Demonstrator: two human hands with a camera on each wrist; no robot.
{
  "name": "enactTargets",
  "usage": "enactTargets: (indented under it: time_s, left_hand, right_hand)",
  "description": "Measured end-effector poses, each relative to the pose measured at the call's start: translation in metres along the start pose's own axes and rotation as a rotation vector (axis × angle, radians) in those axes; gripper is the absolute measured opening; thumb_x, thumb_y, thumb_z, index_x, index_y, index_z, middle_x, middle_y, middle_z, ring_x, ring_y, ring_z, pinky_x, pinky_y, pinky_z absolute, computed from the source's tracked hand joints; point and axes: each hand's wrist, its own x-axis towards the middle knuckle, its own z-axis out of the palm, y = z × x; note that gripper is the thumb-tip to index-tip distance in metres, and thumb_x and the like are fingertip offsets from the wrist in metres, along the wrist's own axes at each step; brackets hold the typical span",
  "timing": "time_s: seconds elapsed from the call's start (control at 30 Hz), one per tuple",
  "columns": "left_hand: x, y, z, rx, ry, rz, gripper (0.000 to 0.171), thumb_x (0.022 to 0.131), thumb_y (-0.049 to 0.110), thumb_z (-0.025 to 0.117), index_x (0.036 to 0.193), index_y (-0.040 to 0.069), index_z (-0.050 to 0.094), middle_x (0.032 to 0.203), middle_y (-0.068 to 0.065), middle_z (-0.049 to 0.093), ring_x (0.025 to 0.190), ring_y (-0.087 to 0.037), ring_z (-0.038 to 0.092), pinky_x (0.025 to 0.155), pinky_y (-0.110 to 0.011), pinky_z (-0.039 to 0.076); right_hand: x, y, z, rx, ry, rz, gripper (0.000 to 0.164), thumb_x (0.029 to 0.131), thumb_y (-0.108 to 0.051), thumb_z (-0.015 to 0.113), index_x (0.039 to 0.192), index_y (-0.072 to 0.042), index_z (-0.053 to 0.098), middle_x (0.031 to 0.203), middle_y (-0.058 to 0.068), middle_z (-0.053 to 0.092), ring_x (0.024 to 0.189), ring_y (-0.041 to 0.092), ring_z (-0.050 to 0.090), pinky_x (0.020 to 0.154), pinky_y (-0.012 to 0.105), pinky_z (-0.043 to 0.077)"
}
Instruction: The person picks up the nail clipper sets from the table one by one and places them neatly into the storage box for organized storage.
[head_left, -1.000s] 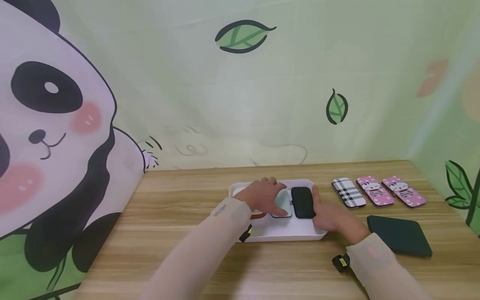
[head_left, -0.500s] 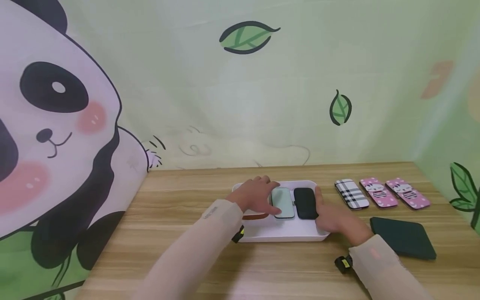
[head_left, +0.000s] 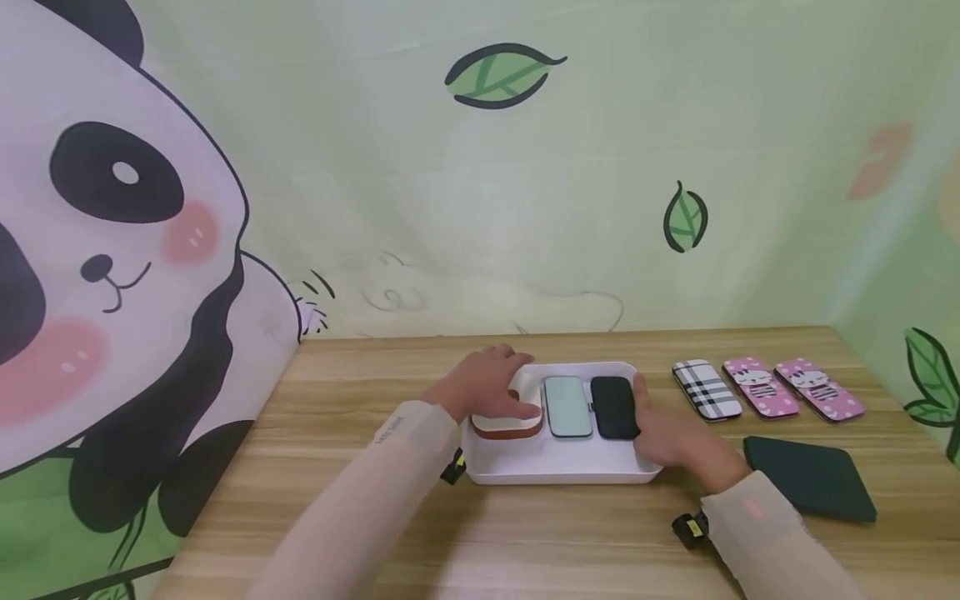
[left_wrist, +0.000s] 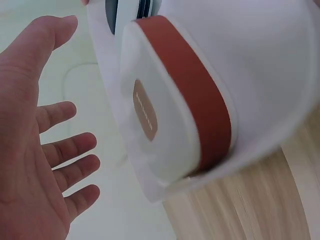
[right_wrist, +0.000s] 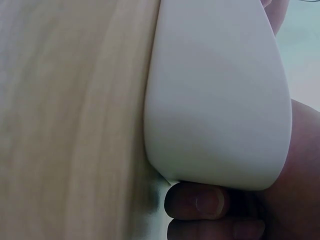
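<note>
A white tray (head_left: 558,478) lies on the table, holding three things in a row. At its left end sits a rounded white case with a reddish-brown band (left_wrist: 150,110) and a small tan label. A flat mint-green rectangular case (head_left: 568,408) occupies the middle, beside a black rounded case (head_left: 613,408) at the right. My left hand (head_left: 487,383) hovers over the white case, fingers spread, partly hiding it; the left wrist view shows nothing in its grasp. My right hand (head_left: 667,432) grips the tray's right end, thumb up at the rim and fingers curled against the outside.
Right of the tray lie a black-and-white plaid case (head_left: 707,390) and two pink cat-print cases (head_left: 761,388). A dark green flat rectangular item (head_left: 810,478) rests nearer the front right. A cloth backdrop with a panda (head_left: 127,250) stands behind the wooden table (head_left: 345,392).
My left hand has moved left from the mint-green case to above the white case, leaving the mint-green one uncovered. My right hand keeps its grip on the tray. The head view shifts slightly.
</note>
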Motion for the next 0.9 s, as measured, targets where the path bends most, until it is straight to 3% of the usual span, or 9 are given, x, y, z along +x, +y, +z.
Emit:
enactTargets:
  time_s: [0.27,0.53,0.63,0.9]
  left_hand:
    - [-0.017,-0.019,0.003,-0.014,0.038,-0.015,0.086,0.082,0.071,0.062,0.152,0.025,0.042,0.148,-0.005,0.048,0.135,-0.027,0.044,0.113,-0.047,0.036]
    - [-0.034,-0.033,0.001,-0.178,0.089,-0.078,0.088,0.082,0.07,0.063,0.154,0.025,0.04,0.153,-0.008,0.043,0.138,-0.031,0.043,0.112,-0.053,0.036]
    - [-0.037,-0.04,0.001,-0.203,0.115,-0.072,0.087,0.083,0.067,0.065,0.153,0.022,0.041,0.152,-0.01,0.044,0.138,-0.032,0.043,0.112,-0.053,0.036]
    - [-0.05,-0.053,0.017,-0.288,0.179,-0.067,0.085,0.085,0.061,0.068,0.152,0.015,0.043,0.146,-0.014,0.049,0.132,-0.034,0.048,0.11,-0.054,0.039]
  right_hand:
    - [0.003,0.0,0.0,0.008,-0.007,0.014,0.096,0.087,-0.012,0.05,0.155,0.005,-0.016,0.066,0.005,0.054,0.054,0.018,0.048,0.051,0.032,0.035]
    - [0.003,0.003,0.001,0.002,-0.006,0.005,0.097,0.087,-0.011,0.051,0.155,0.005,-0.017,0.068,0.006,0.055,0.055,0.019,0.05,0.052,0.033,0.037]
    - [0.003,0.003,0.0,0.004,-0.003,0.004,0.097,0.087,-0.011,0.051,0.155,0.005,-0.017,0.069,0.007,0.055,0.056,0.019,0.05,0.052,0.034,0.037]
    - [0.001,0.002,0.002,0.005,-0.004,0.016,0.096,0.088,-0.012,0.05,0.155,0.004,-0.016,0.065,0.005,0.052,0.053,0.017,0.045,0.051,0.033,0.035]
